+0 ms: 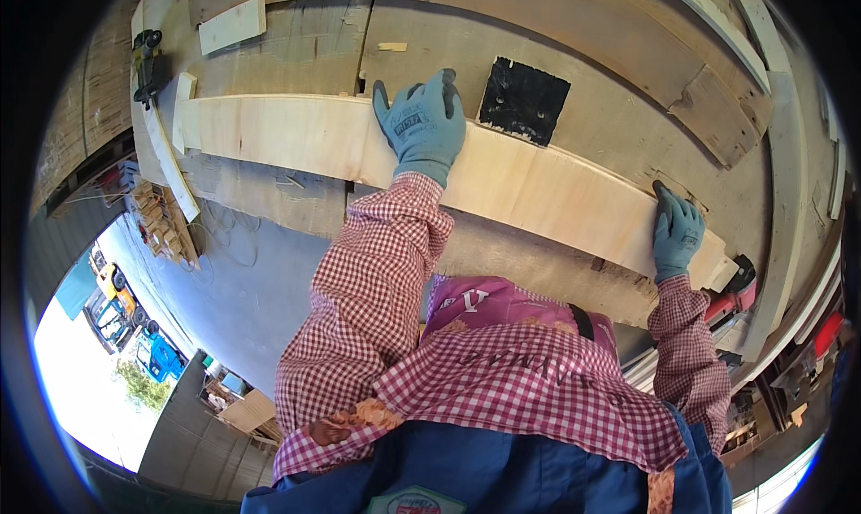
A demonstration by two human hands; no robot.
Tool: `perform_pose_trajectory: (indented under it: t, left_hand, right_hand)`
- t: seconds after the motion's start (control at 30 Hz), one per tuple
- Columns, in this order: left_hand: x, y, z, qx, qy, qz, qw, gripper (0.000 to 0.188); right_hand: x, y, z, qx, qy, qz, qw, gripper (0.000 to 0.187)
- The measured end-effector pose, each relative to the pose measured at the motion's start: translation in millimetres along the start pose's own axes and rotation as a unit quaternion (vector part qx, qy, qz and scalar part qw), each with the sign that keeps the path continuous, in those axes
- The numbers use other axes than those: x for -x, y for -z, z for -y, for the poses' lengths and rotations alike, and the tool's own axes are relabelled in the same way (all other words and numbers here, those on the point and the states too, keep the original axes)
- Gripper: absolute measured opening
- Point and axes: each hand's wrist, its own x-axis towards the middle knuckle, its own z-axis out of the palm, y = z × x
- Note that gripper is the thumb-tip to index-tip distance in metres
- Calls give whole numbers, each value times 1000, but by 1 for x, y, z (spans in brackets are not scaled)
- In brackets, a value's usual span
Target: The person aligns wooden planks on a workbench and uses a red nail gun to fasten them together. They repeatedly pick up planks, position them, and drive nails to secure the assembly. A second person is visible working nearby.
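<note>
A long, pale wooden board (pixel 538 187) lies across the upper middle of the frame, flat on the workbench (pixel 619 119). Its long axis goes from the left side, below the upper left corner, toward the right side, where this end is lower. The lens makes its edges look bent.

The left hand (pixel 421 128), in a blue-grey glove, is on the board near the centre of the frame and points to the top. Its fingers are spread and partly bent, with the tips at the far edge. The right hand (pixel 679 236), in a similar glove, is on the board near its right end, with its fingers close together and lightly bent. The two hands are well apart. I cannot tell if either one is clamped around the edge, because the undersides are hidden.

A black square plate (pixel 525 100) is just beside the far edge of the board, between the hands. A short pale wood piece (pixel 232 26) lies at the upper left, and a red tool (pixel 737 297) is near the right end.
</note>
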Motion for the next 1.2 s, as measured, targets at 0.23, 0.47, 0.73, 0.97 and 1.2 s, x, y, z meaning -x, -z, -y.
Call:
perform_pose_trajectory:
  t: [0.23, 0.47, 0.73, 0.97, 1.2]
  left_hand:
    - [9, 5, 13, 114, -128, -153, 973, 36]
    - [80, 32, 44, 52, -273, 111, 954, 117]
    - [64, 13, 41, -69, -270, 143, 950, 131]
    - [62, 15, 30, -107, -231, 197, 947, 131]
    - [60, 17, 31, -107, -226, 231, 940, 131]
  right_hand:
    - [-12, 17, 22, -6, -33, 7, 999, 42]
    - [-90, 29, 101, -165, 86, -57, 981, 53]
    - [-184, -4, 173, -198, 77, 189, 959, 77]
    - [-189, 8, 177, -220, 47, 275, 935, 73]
    - [-188, -2, 170, -218, 71, 264, 937, 78]
